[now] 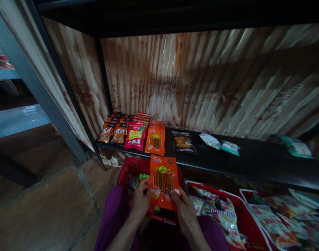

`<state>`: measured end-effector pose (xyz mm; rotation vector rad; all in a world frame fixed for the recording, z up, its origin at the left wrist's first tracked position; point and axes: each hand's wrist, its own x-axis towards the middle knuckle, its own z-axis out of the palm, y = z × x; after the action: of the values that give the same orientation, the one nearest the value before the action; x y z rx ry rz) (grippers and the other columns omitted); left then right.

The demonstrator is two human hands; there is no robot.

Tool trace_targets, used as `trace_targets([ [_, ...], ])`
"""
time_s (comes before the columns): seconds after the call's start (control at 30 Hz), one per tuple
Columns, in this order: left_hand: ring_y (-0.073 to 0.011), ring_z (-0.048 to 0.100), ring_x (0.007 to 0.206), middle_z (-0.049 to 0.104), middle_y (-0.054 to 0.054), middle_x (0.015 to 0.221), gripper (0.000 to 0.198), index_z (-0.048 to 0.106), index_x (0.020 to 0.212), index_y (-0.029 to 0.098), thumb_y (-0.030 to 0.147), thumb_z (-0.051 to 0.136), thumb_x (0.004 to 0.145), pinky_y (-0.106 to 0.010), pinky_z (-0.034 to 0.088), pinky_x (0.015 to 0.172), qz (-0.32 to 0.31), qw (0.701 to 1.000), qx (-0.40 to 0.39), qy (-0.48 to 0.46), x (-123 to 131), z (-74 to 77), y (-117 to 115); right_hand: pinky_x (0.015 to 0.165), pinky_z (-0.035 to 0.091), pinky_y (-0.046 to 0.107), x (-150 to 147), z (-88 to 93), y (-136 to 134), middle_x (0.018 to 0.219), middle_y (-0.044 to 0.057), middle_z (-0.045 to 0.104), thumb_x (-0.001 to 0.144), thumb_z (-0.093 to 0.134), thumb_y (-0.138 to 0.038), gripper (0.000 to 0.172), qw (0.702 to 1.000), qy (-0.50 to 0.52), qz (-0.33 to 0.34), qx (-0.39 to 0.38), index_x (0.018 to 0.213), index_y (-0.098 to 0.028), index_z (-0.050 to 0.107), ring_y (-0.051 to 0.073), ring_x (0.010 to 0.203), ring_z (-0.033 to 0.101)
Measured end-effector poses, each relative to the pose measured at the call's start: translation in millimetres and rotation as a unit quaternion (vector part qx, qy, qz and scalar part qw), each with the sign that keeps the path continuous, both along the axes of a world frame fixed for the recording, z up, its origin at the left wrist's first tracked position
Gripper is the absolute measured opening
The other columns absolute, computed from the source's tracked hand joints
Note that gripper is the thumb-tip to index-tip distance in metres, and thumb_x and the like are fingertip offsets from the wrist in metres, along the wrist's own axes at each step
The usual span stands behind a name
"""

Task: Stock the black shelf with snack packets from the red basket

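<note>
An orange snack packet [163, 181] with a clear window showing brown strips is held upright between my two hands, above a red basket [124, 169]. My left hand [141, 199] pinches its lower left edge, and my right hand [184, 209] grips the lower right, thumb on the front. Just beyond it, similar orange packets [155, 139] stand in a row on the black shelf [191, 162]. To their left are pink-red packets [135, 134] and black-and-orange packets [119, 132]. A dark packet with a clear window [184, 142] lies to their right.
White and teal packets [230, 147] lie farther right on the shelf, with another teal packet [297, 147] near its end. Two more red baskets [250, 223] of white packets stand at the right. A dark upper shelf [175, 17] hangs overhead, and a metal post [100, 69] rises at the left.
</note>
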<state>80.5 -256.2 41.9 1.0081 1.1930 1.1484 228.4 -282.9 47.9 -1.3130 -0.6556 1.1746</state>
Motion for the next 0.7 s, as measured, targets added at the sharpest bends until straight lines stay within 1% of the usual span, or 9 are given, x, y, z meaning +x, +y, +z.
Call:
trace_targets([
  [0.1, -0.0168, 0.065, 0.079, 0.069, -0.006, 0.086, 0.034, 0.054, 0.106, 0.014, 0.014, 0.050, 0.072, -0.028, 0.049, 0.075, -0.005, 1.000, 0.011, -0.008, 3, 4.2, 7, 0.068, 0.055, 0.033, 2, 4.3, 6, 0.089, 0.007, 0.073, 0.064, 0.074, -0.047, 0.049, 0.999, 0.033, 0.021, -0.002, 0.102, -0.018, 0.066, 0.026, 0.082, 0.068],
  [0.17, -0.0165, 0.065, 0.078, 0.069, -0.006, 0.086, 0.034, 0.053, 0.108, 0.014, 0.014, 0.049, 0.074, -0.028, 0.050, 0.073, -0.006, 1.000, 0.019, -0.004, 6, 6.3, 16, 0.068, 0.055, 0.032, 5, 7.6, 15, 0.088, 0.006, 0.073, 0.064, 0.073, -0.049, 0.051, 1.000, 0.025, 0.013, 0.007, 0.104, -0.018, 0.066, 0.025, 0.081, 0.068],
  [0.23, -0.0156, 0.065, 0.079, 0.069, -0.005, 0.086, 0.035, 0.052, 0.110, 0.015, 0.014, 0.048, 0.075, -0.026, 0.049, 0.074, -0.001, 0.999, 0.041, 0.021, 9, 7.9, 28, 0.067, 0.055, 0.032, 9, 11.1, 29, 0.087, 0.006, 0.073, 0.064, 0.072, -0.049, 0.050, 1.000, 0.011, 0.012, 0.014, 0.103, -0.018, 0.066, 0.024, 0.079, 0.068],
  [0.33, -0.0137, 0.065, 0.083, 0.069, -0.001, 0.086, 0.037, 0.053, 0.114, 0.019, 0.014, 0.048, 0.077, -0.024, 0.048, 0.077, 0.015, 0.991, 0.075, 0.108, 11, 10.5, 52, 0.067, 0.054, 0.030, 14, 14.5, 59, 0.088, 0.005, 0.073, 0.065, 0.071, -0.046, 0.044, 0.999, 0.001, 0.034, 0.035, 0.099, -0.018, 0.066, 0.023, 0.081, 0.068],
  [0.4, -0.0131, 0.065, 0.084, 0.069, 0.000, 0.087, 0.040, 0.052, 0.118, 0.022, 0.014, 0.049, 0.079, -0.023, 0.047, 0.078, 0.031, 0.980, 0.076, 0.181, 11, 13.3, 72, 0.067, 0.053, 0.030, 16, 14.7, 84, 0.088, 0.004, 0.073, 0.065, 0.070, -0.046, 0.043, 0.998, -0.014, 0.050, 0.048, 0.098, -0.019, 0.065, 0.023, 0.081, 0.067],
  [0.5, -0.0138, 0.064, 0.082, 0.069, -0.001, 0.088, 0.044, 0.050, 0.124, 0.023, 0.016, 0.049, 0.081, -0.024, 0.047, 0.077, 0.043, 0.960, 0.068, 0.269, 11, 19.4, 104, 0.064, 0.052, 0.031, 17, 13.3, 122, 0.084, 0.004, 0.072, 0.063, 0.067, -0.049, 0.046, 0.996, -0.049, 0.054, 0.048, 0.098, -0.018, 0.065, 0.023, 0.078, 0.067],
  [0.6, -0.0151, 0.064, 0.082, 0.070, -0.003, 0.092, 0.043, 0.052, 0.124, 0.023, 0.017, 0.049, 0.082, -0.025, 0.046, 0.076, 0.045, 0.941, 0.066, 0.329, 13, 25.4, 134, 0.061, 0.052, 0.031, 19, 12.3, 156, 0.080, 0.004, 0.072, 0.061, 0.065, -0.049, 0.049, 0.995, -0.071, 0.055, 0.040, 0.098, -0.017, 0.066, 0.024, 0.075, 0.067],
  [0.7, -0.0162, 0.064, 0.087, 0.070, -0.004, 0.097, 0.039, 0.056, 0.120, 0.023, 0.016, 0.048, 0.082, -0.025, 0.045, 0.079, 0.044, 0.928, 0.073, 0.363, 17, 26.2, 158, 0.061, 0.051, 0.031, 21, 9.6, 182, 0.080, 0.005, 0.072, 0.059, 0.064, -0.049, 0.052, 0.994, -0.081, 0.057, 0.044, 0.099, -0.016, 0.067, 0.023, 0.072, 0.066],
])
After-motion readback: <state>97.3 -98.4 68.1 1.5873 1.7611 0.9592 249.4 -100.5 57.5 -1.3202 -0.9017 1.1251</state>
